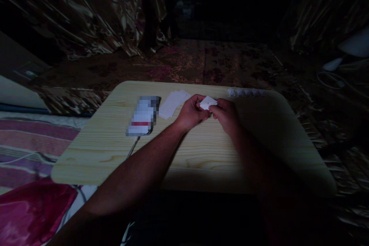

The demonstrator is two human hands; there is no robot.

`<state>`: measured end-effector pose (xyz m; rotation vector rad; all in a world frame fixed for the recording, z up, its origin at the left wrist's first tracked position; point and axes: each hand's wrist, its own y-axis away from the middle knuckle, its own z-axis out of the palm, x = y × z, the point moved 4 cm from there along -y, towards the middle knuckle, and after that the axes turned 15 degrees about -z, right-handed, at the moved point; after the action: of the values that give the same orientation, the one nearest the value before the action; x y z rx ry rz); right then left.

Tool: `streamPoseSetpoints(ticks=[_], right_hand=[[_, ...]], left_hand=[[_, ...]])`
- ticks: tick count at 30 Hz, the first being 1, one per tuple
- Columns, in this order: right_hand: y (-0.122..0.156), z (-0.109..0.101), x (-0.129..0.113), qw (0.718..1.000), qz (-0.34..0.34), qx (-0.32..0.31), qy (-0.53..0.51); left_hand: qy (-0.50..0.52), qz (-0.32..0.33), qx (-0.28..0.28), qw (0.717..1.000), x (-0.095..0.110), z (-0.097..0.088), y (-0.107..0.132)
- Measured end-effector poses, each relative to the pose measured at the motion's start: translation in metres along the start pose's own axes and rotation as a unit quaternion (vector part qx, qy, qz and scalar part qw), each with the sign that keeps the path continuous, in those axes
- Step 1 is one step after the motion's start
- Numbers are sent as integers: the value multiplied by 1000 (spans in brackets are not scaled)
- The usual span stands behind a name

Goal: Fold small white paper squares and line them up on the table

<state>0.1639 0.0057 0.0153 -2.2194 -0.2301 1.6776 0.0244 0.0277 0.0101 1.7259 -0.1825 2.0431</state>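
A small piece of folded white paper (208, 102) is held over the middle of the wooden table (201, 150). My left hand (191, 112) grips its left side, fingers curled behind it. On the other side, my right hand (226, 112) pinches the lower right edge with thumb and fingers. Left of my hands lies a fanned stack of white paper sheets (172, 104). Several small folded paper pieces (245, 92) stand in a row at the table's far right edge.
A phone (142, 116), pixelated, lies on the left of the table with a cable (132, 148) running toward me. Patterned curtains (115, 11) hang behind. A striped bedspread (37, 138) and a shiny pink item (37, 207) are at left. The room is dim.
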Motion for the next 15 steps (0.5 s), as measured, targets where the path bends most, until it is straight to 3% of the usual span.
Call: streamPoseSetpoints(ticks=[8, 15], right_hand=[[0, 0, -1, 1000, -3, 8, 4], [0, 0, 1, 1000, 22, 14, -14]], left_hand=[[-3, 5, -23, 1000, 0, 2, 0], [28, 2, -4, 1000, 0, 0, -1]])
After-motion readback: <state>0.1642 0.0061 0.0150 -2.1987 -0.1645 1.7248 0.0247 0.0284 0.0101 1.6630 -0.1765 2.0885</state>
